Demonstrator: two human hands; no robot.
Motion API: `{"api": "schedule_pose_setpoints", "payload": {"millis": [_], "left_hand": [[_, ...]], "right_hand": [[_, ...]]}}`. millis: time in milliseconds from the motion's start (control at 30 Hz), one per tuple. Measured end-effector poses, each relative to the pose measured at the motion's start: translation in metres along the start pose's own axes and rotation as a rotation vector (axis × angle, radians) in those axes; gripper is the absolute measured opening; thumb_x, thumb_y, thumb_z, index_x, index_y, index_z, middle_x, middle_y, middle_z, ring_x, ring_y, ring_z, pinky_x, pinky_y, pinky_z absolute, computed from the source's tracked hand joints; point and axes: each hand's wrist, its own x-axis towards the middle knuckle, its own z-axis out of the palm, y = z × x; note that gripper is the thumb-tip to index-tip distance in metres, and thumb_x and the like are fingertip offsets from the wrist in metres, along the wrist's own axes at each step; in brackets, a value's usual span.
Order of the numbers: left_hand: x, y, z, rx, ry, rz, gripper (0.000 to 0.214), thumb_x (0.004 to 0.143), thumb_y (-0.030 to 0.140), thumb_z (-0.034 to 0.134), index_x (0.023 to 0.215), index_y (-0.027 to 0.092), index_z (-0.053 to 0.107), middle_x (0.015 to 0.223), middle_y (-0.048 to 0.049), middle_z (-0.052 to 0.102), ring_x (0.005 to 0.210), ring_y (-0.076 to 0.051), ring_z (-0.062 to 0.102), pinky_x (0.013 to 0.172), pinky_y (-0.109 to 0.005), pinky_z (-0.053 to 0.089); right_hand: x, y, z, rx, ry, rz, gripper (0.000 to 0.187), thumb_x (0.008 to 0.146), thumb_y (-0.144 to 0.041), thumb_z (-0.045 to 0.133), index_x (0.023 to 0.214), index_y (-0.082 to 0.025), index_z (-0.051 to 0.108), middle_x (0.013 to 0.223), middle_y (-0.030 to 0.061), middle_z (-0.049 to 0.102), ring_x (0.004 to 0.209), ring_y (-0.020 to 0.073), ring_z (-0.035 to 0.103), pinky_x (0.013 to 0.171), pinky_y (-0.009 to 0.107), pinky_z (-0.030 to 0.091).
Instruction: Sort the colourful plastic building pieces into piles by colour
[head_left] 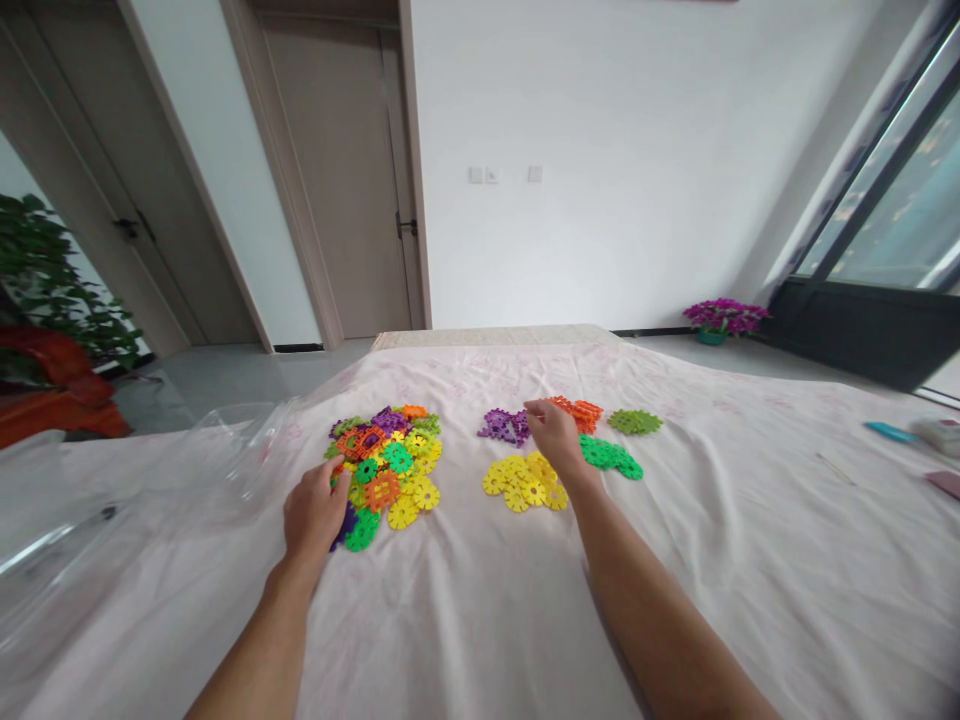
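A mixed heap of plastic interlocking discs [397, 457], in purple, orange, yellow and green, lies left of centre. My left hand [315, 510] is at the heap's left edge, fingers slightly apart and touching the pieces. To the right, pieces lie grouped by colour: purple [498, 425], orange [585, 413], yellow [517, 482], green [611, 456] and olive green [635, 421]. Between the purple and orange groups is my right hand [556, 436], its thumb and fingertips pinched together. Whatever is in that pinch is too small or hidden to make out.
A pale patterned cloth [465, 620] covers the surface. Clear plastic packaging [240, 450] lies to the left. At the far right are a blue item [889, 432], a whitish box-like item [937, 436] and a thin stick [835, 468].
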Motion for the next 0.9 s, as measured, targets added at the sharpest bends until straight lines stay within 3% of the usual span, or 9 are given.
{"api": "schedule_pose_setpoints", "payload": {"millis": [100,200,333,433,533,667,900], "left_hand": [[-0.001,0.001,-0.001,-0.011,0.003,0.004,0.050,0.097,0.039,0.036,0.134,0.019,0.062,0.133,-0.0133,0.066,0.122,-0.029,0.061,0.103,-0.041,0.046],[-0.002,0.003,-0.003,-0.010,0.013,0.006,0.049,0.097,0.039,0.036,0.133,0.019,0.063,0.132,-0.0129,0.067,0.121,-0.028,0.062,0.103,-0.040,0.046],[-0.002,0.003,-0.002,-0.005,0.021,0.003,0.048,0.098,0.040,0.037,0.133,0.020,0.063,0.131,-0.0119,0.068,0.120,-0.026,0.062,0.102,-0.038,0.046],[-0.001,0.002,-0.002,-0.012,0.019,0.004,0.049,0.098,0.040,0.036,0.133,0.019,0.063,0.131,-0.0126,0.067,0.121,-0.028,0.062,0.103,-0.040,0.045],[-0.001,0.001,-0.001,-0.013,0.023,0.013,0.049,0.098,0.040,0.036,0.133,0.019,0.063,0.130,-0.0132,0.068,0.120,-0.028,0.062,0.103,-0.040,0.045],[-0.001,0.001,0.000,-0.006,0.029,0.016,0.049,0.098,0.040,0.036,0.133,0.018,0.063,0.130,-0.0136,0.067,0.120,-0.028,0.062,0.102,-0.040,0.045],[0.000,0.001,0.000,-0.002,0.024,0.014,0.050,0.098,0.040,0.036,0.133,0.018,0.064,0.129,-0.0135,0.068,0.118,-0.028,0.063,0.101,-0.040,0.046]], "right_hand": [[-0.021,-0.036,0.023,0.020,-0.211,-0.214,0.024,0.086,-0.018,0.058,0.100,-0.022,0.078,0.097,0.0038,0.078,0.090,0.0188,0.070,0.080,0.025,0.048],[-0.046,-0.061,0.042,0.060,-0.426,-0.353,0.021,0.085,-0.026,0.069,0.104,-0.021,0.077,0.099,0.0044,0.076,0.085,0.0171,0.068,0.076,0.025,0.048],[-0.074,-0.080,0.056,-0.011,-0.589,-0.490,0.047,0.079,-0.047,0.080,0.118,-0.022,0.072,0.114,0.0082,0.069,0.097,0.0204,0.064,0.082,0.027,0.047],[-0.087,-0.090,0.057,-0.134,-0.608,-0.500,0.037,0.086,-0.052,0.072,0.105,-0.021,0.074,0.110,0.0093,0.067,0.108,0.0234,0.059,0.088,0.030,0.044],[-0.094,-0.097,0.058,-0.187,-0.561,-0.411,0.027,0.090,-0.046,0.067,0.099,-0.022,0.075,0.109,0.0086,0.066,0.108,0.0228,0.056,0.087,0.030,0.041],[-0.100,-0.101,0.066,-0.147,-0.502,-0.298,0.025,0.086,-0.041,0.070,0.104,-0.023,0.075,0.111,0.0076,0.067,0.107,0.0229,0.055,0.083,0.029,0.040],[-0.106,-0.104,0.080,-0.050,-0.461,-0.195,0.018,0.079,-0.028,0.071,0.096,-0.022,0.075,0.100,0.0037,0.072,0.097,0.0209,0.059,0.078,0.027,0.039]]}}
